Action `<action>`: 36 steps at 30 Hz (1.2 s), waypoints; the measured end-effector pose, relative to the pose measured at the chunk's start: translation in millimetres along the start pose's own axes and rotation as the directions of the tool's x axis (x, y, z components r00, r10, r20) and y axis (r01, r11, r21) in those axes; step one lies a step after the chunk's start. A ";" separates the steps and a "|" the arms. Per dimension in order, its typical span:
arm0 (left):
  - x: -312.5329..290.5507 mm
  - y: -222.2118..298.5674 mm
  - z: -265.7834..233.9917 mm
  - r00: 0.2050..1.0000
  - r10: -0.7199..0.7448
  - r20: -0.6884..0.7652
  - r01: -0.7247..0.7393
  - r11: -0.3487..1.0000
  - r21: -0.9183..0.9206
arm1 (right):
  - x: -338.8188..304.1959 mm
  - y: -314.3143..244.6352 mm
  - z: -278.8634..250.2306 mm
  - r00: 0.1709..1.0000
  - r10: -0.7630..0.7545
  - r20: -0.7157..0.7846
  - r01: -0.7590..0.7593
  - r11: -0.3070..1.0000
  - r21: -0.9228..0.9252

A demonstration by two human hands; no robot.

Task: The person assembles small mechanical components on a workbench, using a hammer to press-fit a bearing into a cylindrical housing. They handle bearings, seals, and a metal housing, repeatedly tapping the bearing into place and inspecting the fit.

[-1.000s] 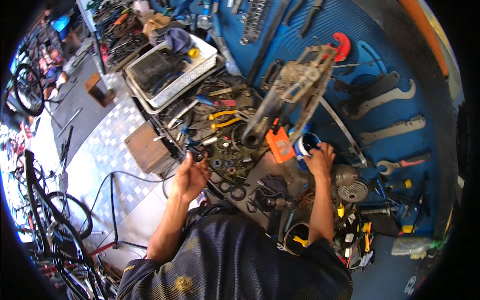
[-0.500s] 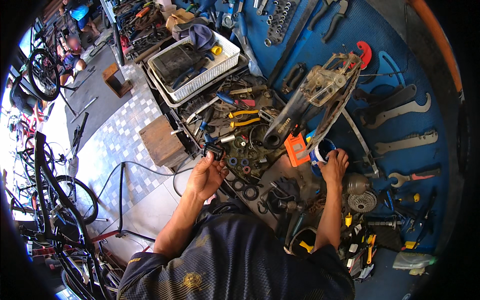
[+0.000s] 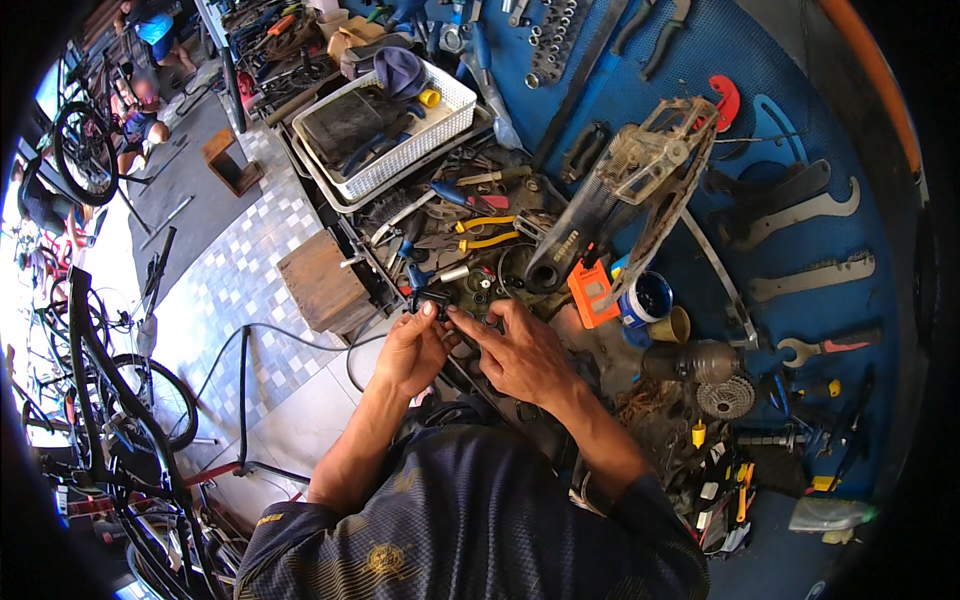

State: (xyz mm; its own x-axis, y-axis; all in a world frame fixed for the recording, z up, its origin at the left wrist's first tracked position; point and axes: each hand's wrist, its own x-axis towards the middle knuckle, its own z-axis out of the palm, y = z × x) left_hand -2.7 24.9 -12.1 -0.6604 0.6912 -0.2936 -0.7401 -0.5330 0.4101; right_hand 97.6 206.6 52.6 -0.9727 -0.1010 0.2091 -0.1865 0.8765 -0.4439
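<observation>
– How best to handle the small black part [image 3: 432,298], left of the orange box [image 3: 593,293]?
– Keep steady in the left hand [image 3: 408,352]; touch lightly with the right hand [image 3: 525,352], index foremost, never pushing against the pinch.
– Posed how?
– With left palm upturned, fingers clamped on the part; with right palm downward, bodyward of the orange box, index stretched toward the part; impossible to judge contact, or other right fingers' closure.

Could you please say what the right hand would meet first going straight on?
Probably the small black part held in the left hand, though depth is unclear and they may be touching.
</observation>
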 end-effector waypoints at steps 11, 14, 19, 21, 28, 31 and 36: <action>0.9 11.2 -11.2 0.972 0.180 0.152 -0.198 0.974 0.113 | 11.8 -2.0 18.4 0.998 0.041 0.053 -0.057 0.932 0.359; 1.9 14.5 -14.7 0.961 0.152 0.232 -0.165 0.986 0.036 | 11.3 4.3 25.6 0.888 -0.087 0.452 -0.460 -0.160 0.873; 7.4 17.9 -19.8 0.960 0.114 0.254 -0.080 0.987 -0.139 | 2.8 0.5 26.1 0.962 -0.113 0.249 -0.231 -0.823 0.519; 7.5 18.9 -19.6 0.964 0.118 0.237 -0.094 0.989 -0.110 | 0.5 -0.6 17.8 0.962 -0.055 0.267 -0.224 -0.718 0.659; 7.0 18.9 -5.4 0.957 0.184 0.223 -0.209 0.973 0.094 | -3.1 -4.1 22.5 0.934 0.037 0.357 -0.346 -0.166 0.923; 7.3 24.0 -5.4 0.952 0.212 0.221 -0.254 0.949 0.185 | -22.4 18.2 24.5 0.952 -0.071 0.298 -0.297 -0.452 0.841; 6.0 23.1 -19.7 0.953 0.275 0.130 -0.304 0.887 0.347 | -88.0 85.1 -20.1 0.814 0.579 -0.043 -0.477 0.709 0.520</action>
State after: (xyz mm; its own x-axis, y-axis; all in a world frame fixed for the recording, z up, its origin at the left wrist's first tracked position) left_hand -26.3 7.1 -21.4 -0.8161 0.5754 -0.0545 -0.4122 -0.5133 0.7528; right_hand 170.1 299.5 13.9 -0.8939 0.4454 -0.0496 0.2596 0.4243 -0.8675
